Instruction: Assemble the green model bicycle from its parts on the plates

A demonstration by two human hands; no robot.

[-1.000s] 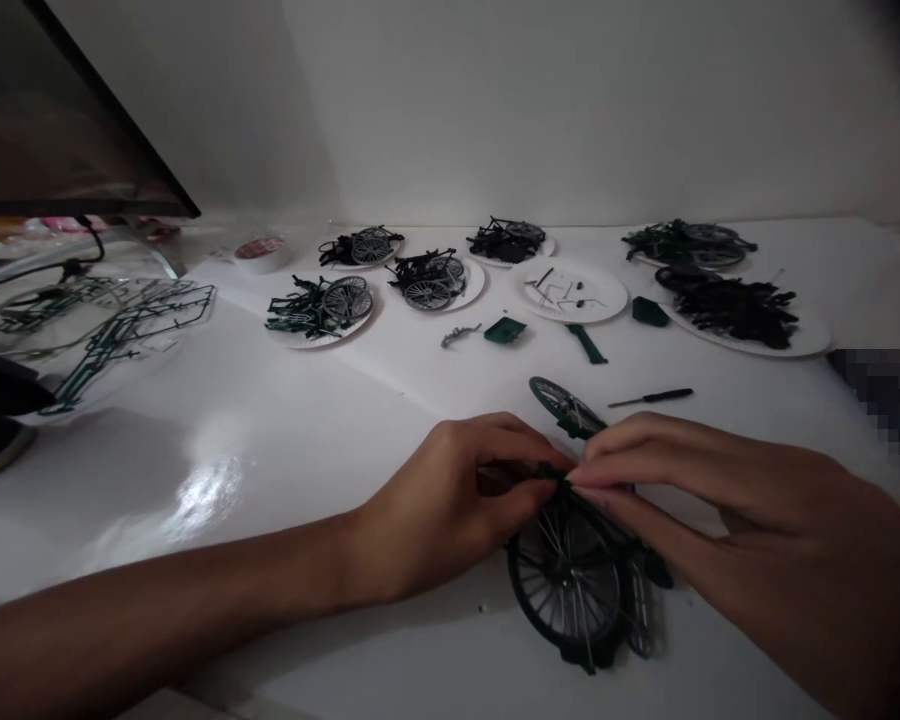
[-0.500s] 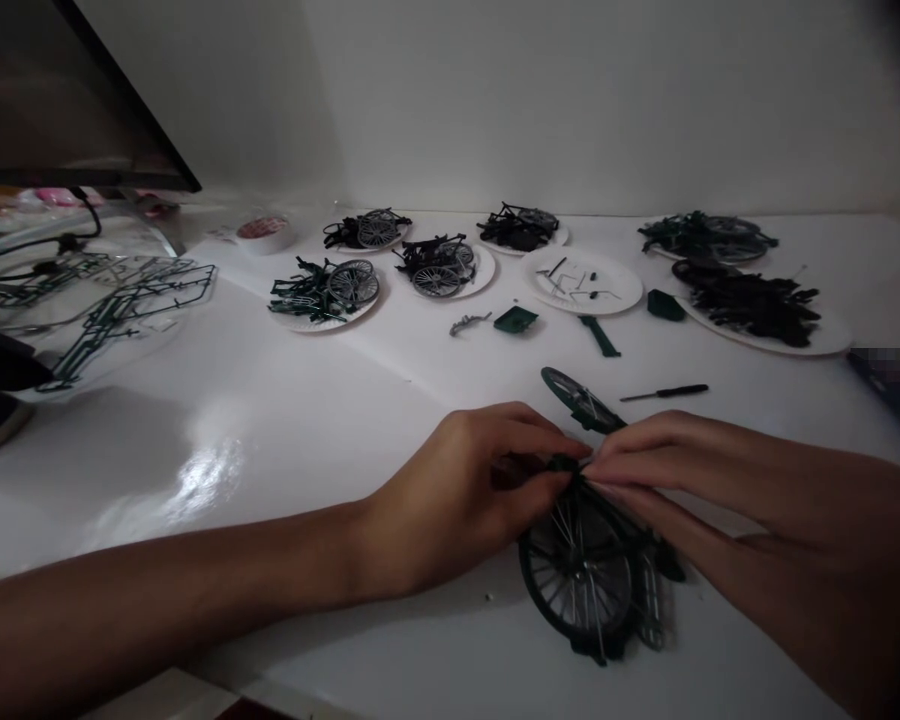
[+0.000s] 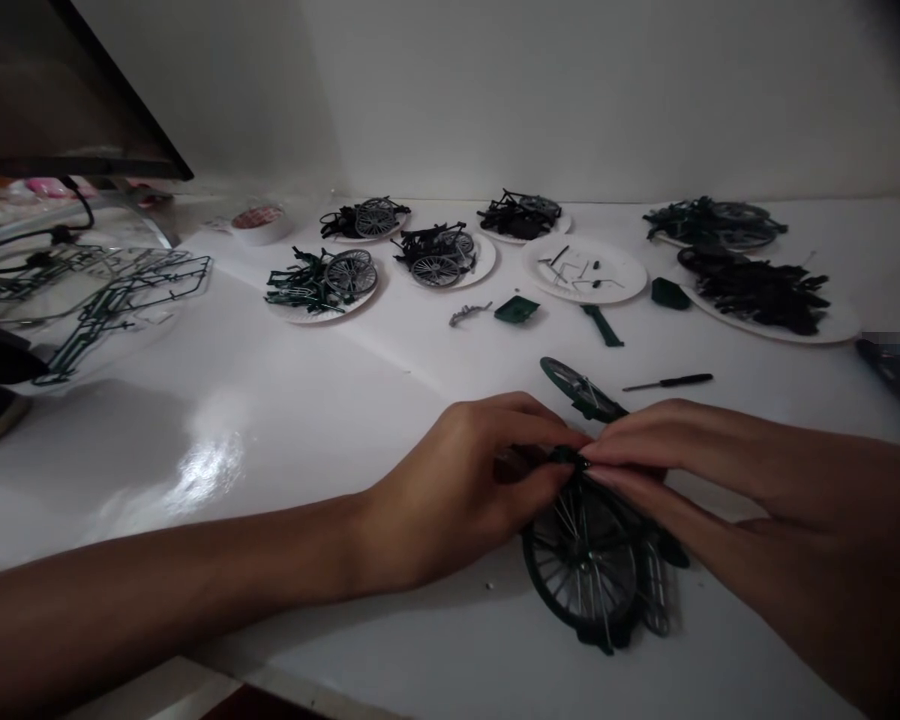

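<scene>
A dark green model bicycle part with a spoked wheel [image 3: 585, 565] lies on the white table, a grey rack at its right side. My left hand [image 3: 480, 480] pinches the green frame just above this wheel. Fingertips of my right hand [image 3: 667, 460] close on the same spot from the right; any small piece between them is too small to make out. A second green wheel [image 3: 576, 385] rests just beyond my fingers. Behind my right hand lies a thin screwdriver [image 3: 671, 382] with a black handle.
Paper plates with model bicycle parts [image 3: 319, 285] stand along the back, one holding thin pieces [image 3: 585, 270]. Nearer are a green basket [image 3: 517, 309], a green strip [image 3: 604, 326] and a grey piece [image 3: 469, 314]. At left are parts frames [image 3: 112, 300], a tape roll [image 3: 259, 225] and a monitor [image 3: 60, 95].
The view has shifted slightly. My right fingertips have parted a little at the frame, and both hands stay at the same spot above the wheel.
</scene>
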